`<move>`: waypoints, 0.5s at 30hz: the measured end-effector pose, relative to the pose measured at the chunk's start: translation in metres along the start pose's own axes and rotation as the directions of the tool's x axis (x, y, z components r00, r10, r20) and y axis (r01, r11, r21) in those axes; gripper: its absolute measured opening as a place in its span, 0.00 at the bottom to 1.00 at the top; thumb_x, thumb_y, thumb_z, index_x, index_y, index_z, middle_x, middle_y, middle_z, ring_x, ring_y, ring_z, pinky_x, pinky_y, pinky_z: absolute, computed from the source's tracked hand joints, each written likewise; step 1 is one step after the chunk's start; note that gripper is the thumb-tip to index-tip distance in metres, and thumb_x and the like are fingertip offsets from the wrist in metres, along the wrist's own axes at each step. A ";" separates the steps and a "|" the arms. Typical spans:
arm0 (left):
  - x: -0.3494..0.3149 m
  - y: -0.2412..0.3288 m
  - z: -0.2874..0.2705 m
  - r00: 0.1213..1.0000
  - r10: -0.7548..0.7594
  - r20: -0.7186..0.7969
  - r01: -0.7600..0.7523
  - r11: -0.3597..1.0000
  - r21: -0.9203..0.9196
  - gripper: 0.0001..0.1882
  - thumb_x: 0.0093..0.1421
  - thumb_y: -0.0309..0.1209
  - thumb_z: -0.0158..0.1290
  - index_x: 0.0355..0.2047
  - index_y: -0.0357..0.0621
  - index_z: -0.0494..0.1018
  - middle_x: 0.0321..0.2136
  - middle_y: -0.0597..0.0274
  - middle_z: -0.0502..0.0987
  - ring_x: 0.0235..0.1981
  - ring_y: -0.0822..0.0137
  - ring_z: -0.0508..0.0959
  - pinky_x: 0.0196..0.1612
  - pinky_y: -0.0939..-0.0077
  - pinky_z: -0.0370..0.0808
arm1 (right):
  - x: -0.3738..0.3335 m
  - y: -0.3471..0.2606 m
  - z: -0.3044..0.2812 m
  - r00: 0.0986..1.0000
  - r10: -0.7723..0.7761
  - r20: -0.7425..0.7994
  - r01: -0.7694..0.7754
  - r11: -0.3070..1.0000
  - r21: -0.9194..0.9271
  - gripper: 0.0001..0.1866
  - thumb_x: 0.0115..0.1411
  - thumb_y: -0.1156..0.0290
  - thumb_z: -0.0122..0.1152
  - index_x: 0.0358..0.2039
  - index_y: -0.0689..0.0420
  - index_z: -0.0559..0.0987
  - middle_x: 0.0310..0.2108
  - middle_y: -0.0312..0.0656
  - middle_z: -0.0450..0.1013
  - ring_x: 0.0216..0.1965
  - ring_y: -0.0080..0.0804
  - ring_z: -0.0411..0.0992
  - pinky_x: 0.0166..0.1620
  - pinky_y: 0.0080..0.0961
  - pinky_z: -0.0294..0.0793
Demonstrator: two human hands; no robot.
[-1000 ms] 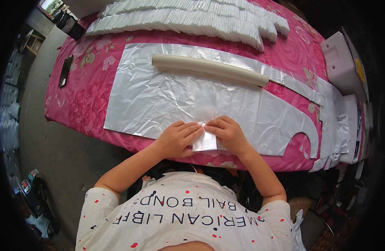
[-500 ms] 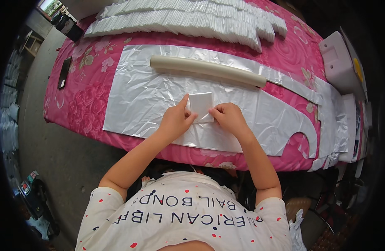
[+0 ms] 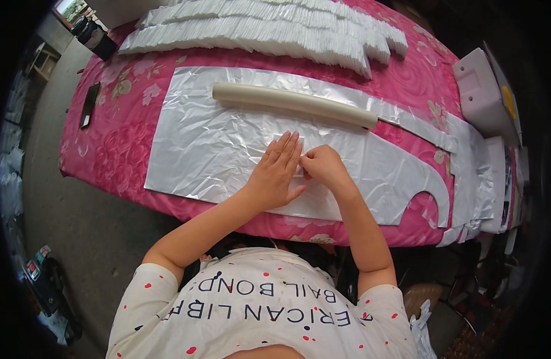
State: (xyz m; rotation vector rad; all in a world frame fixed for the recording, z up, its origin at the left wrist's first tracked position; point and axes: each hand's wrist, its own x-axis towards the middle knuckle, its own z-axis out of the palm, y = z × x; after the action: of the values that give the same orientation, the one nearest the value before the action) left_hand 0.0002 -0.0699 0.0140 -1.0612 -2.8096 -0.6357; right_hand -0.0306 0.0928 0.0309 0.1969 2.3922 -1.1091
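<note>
My left hand [image 3: 274, 173] lies flat over a small folded square of whitish plastic film [image 3: 298, 170], fingers stretched out and pointing away from me. Most of the square is hidden beneath that palm. At its right edge my right hand [image 3: 325, 167] is closed in a pinch, thumb against the bent fingers. Both hands rest over a wide, crinkled sheet of silvery-white plastic film [image 3: 191, 143], which has a curved cutout on its right. Across the far part of this sheet lies a long beige tube [image 3: 293, 105].
Packed rows of folded white pieces [image 3: 251, 39] line the far side of the pink floral tablecloth [image 3: 123, 149]. A dark phone-like object [image 3: 90, 105] lies at left, near a black jar [image 3: 96, 39]. At right stand a white box [image 3: 482, 90] and draped film strips [image 3: 470, 161].
My left hand has gone from holding the folded square's left edge to lying flat on top of it. The right hand stays pinched at the right edge.
</note>
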 end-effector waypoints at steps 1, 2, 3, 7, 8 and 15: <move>0.001 -0.001 0.005 1.000 -0.023 0.003 0.023 1.000 0.004 0.49 0.50 0.51 0.52 0.60 0.28 0.46 0.62 0.41 0.45 0.65 0.48 0.42 0.65 0.57 0.40 | 0.001 0.001 0.001 1.000 0.003 -0.001 -0.003 1.000 0.011 0.14 0.48 0.66 0.51 0.13 0.59 0.78 0.11 0.40 0.72 0.17 0.30 0.72 0.27 0.25 0.70; 0.003 -0.001 0.010 0.999 -0.046 0.005 0.046 0.999 0.008 0.51 0.50 0.53 0.52 0.61 0.29 0.43 0.63 0.40 0.44 0.65 0.48 0.41 0.65 0.56 0.38 | 0.001 0.001 0.001 1.000 0.006 -0.003 -0.006 1.000 0.023 0.14 0.47 0.66 0.51 0.13 0.59 0.78 0.11 0.40 0.72 0.16 0.30 0.72 0.27 0.25 0.71; 0.003 -0.002 0.014 0.998 -0.069 0.010 0.069 0.998 0.012 0.53 0.49 0.55 0.52 0.62 0.29 0.41 0.63 0.40 0.43 0.66 0.48 0.40 0.65 0.55 0.36 | 0.001 0.000 0.001 1.000 0.007 -0.006 -0.007 1.000 0.030 0.14 0.47 0.66 0.51 0.13 0.59 0.78 0.11 0.40 0.72 0.16 0.30 0.72 0.27 0.25 0.71; 0.004 -0.005 0.022 0.989 -0.135 0.059 0.134 0.991 0.029 0.58 0.47 0.61 0.51 0.61 0.26 0.39 0.63 0.37 0.41 0.66 0.49 0.38 0.65 0.58 0.32 | -0.002 -0.002 0.000 1.000 0.004 -0.008 -0.003 1.000 0.027 0.13 0.46 0.65 0.52 0.13 0.60 0.78 0.12 0.41 0.72 0.15 0.31 0.72 0.27 0.26 0.71; 0.003 -0.006 0.023 0.989 -0.134 0.063 0.133 0.991 0.021 0.59 0.46 0.62 0.51 0.61 0.26 0.39 0.63 0.38 0.41 0.66 0.48 0.38 0.65 0.57 0.32 | -0.002 -0.002 0.000 1.000 0.001 -0.007 -0.001 1.000 0.018 0.13 0.46 0.65 0.52 0.13 0.60 0.78 0.12 0.42 0.72 0.15 0.31 0.72 0.27 0.26 0.72; 0.003 -0.007 0.027 0.991 -0.118 0.065 0.119 0.993 -0.004 0.62 0.45 0.66 0.49 0.61 0.27 0.35 0.63 0.38 0.39 0.66 0.49 0.36 0.65 0.58 0.31 | -0.016 -0.003 0.007 0.985 -0.100 -0.142 0.080 0.987 -0.139 0.12 0.44 0.63 0.56 0.16 0.59 0.78 0.15 0.43 0.73 0.18 0.37 0.72 0.27 0.29 0.71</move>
State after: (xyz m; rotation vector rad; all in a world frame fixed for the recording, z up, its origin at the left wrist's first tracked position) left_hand -0.0045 -0.0618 -0.0128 -0.9384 -2.9463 -0.6341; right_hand -0.0151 0.0867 0.0373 0.1305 2.6208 -1.0012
